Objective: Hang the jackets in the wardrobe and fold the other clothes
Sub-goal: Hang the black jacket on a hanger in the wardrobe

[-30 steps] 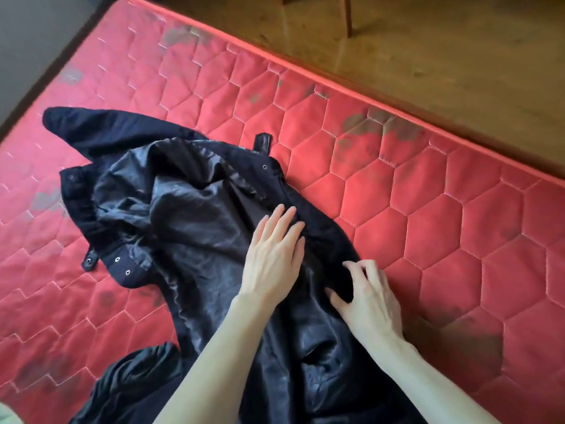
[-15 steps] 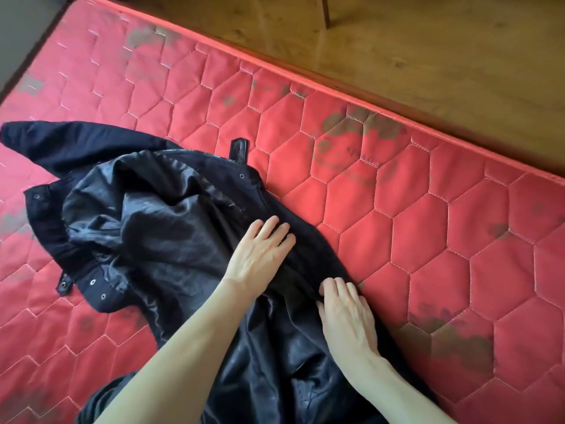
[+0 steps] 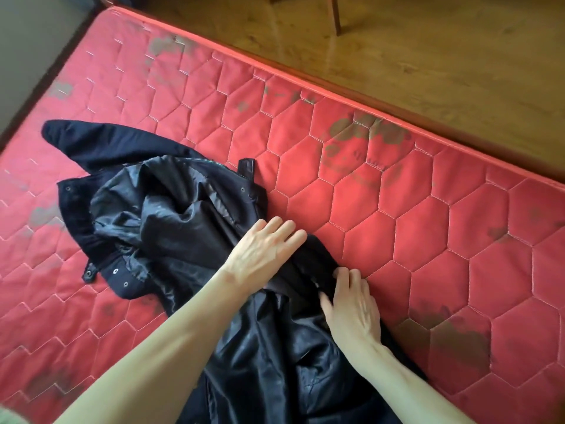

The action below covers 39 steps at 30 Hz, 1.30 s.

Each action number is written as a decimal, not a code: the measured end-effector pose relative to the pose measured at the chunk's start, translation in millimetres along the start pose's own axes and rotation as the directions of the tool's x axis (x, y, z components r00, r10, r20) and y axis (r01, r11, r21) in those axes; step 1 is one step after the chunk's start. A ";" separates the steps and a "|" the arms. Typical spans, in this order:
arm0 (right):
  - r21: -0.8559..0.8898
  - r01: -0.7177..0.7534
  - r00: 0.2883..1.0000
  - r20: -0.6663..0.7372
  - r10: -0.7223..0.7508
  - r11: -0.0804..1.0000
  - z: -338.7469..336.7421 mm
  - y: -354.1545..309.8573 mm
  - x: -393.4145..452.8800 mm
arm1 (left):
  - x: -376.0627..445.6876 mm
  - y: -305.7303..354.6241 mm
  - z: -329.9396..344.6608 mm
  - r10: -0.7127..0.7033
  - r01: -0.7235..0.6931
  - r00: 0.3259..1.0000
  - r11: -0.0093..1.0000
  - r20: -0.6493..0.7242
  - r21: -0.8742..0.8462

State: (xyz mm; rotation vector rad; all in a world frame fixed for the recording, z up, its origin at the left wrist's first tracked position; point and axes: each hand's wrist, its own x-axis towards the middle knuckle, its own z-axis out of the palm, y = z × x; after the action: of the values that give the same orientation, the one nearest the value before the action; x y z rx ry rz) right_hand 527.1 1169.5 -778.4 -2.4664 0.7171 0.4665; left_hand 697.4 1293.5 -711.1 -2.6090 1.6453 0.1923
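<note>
A dark navy jacket [image 3: 171, 215] lies inside out on the red quilted mattress [image 3: 428, 228], its shiny black lining facing up. One sleeve points toward the far left, and the body runs down to the bottom edge of the view. My left hand [image 3: 263, 249] rests flat on the jacket's right side, fingers straight and together. My right hand [image 3: 351, 304] sits just right of it at the jacket's edge, with a fold of dark fabric pinched between thumb and fingers.
The mattress has grey stains and a wooden frame along its far side. Beyond it is a wooden floor [image 3: 428, 56] with a chair leg [image 3: 336, 16]. A grey wall or floor strip [image 3: 36, 41] lies at the far left.
Both hands slid toward the jacket's right edge. My left hand went from the lining's middle to the edge, and my right hand's fingers flattened over the fold. The camera shifted.
</note>
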 end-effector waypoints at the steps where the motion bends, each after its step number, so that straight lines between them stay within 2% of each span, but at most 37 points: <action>1: -0.022 0.006 1.000 0.024 -0.005 1.000 -2.8 -1.6 2.4 | -2.0 2.0 -10.3 -0.007 0.007 1.000 1.000 -0.011 -0.006; 3: 0.023 0.021 0.999 0.047 -0.022 1.000 -11.4 -4.1 4.3 | -6.0 7.7 -34.3 -0.032 0.031 0.999 0.999 -0.025 -0.019; 6: 0.269 -0.062 0.997 0.058 0.048 0.961 -40.5 -3.6 -1.1 | -15.0 13.7 -73.6 -0.088 0.087 0.996 0.996 -0.029 -0.033; 7: 0.300 -0.063 0.998 0.049 0.051 0.952 -51.3 -3.7 -6.0 | -19.5 14.7 -85.3 -0.105 0.104 0.994 0.994 -0.021 -0.035; 10: 0.235 0.097 0.995 0.003 -0.101 0.967 -106.2 -14.3 -32.8 | -41.7 23.3 -139.4 -0.182 0.181 0.983 0.983 -0.038 -0.037; 14: 0.207 0.316 0.949 -0.063 -0.310 0.926 -171.6 -39.2 -72.8 | -79.9 38.8 -210.7 -0.313 0.307 0.942 0.950 -0.124 -0.060; 16: 0.159 0.454 0.891 -0.102 -0.442 0.877 -204.2 -53.5 -94.5 | -103.2 47.1 -247.0 -0.369 0.362 0.917 0.929 -0.154 -0.073; 18: 0.075 0.594 0.800 -0.157 -0.579 0.801 -236.3 -70.0 -115.3 | -126.0 54.7 -284.3 -0.421 0.413 0.888 0.907 -0.188 -0.080; 21: 0.008 0.694 0.712 -0.158 -0.684 0.720 -279.9 -98.4 -144.3 | -156.5 68.7 -336.0 -0.534 0.515 0.807 0.845 -0.251 -0.142; 27: 0.037 0.706 0.705 -0.127 -0.697 0.707 -345.5 -162.6 -184.4 | -196.0 99.2 -433.1 -0.683 0.638 0.597 0.722 -0.420 -0.268; 30: -0.002 0.747 0.665 -0.022 -0.747 0.665 -365.7 -184.7 -194.7 | -212.5 113.4 -467.3 -0.733 0.673 0.497 0.663 -0.463 -0.328; 32: -0.020 0.790 0.613 0.073 -0.787 0.613 -378.0 -194.2 -202.3 | -223.9 121.6 -484.7 -0.748 0.695 0.445 0.635 -0.492 -0.337; 35: 0.202 0.795 0.562 0.110 -0.820 0.572 -396.0 -202.0 -218.9 | -243.4 131.7 -507.3 -0.757 0.734 0.361 0.591 -0.545 -0.334; 37: 0.235 0.813 0.535 0.064 -0.843 0.534 -412.6 -205.6 -227.4 | -256.0 138.1 -523.8 -0.758 0.766 0.323 0.561 -0.567 -0.314; 39: 0.242 0.856 0.465 0.027 -0.885 0.457 -437.1 -211.8 -235.5 | -269.2 142.5 -539.6 -0.770 0.783 0.291 0.533 -0.568 -0.322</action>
State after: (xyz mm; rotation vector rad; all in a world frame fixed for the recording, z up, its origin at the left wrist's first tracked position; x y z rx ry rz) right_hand 536.9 1165.7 -238.7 -2.1864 -0.6119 0.1368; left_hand 496.3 1413.9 -137.5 -3.2748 0.1004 -0.8944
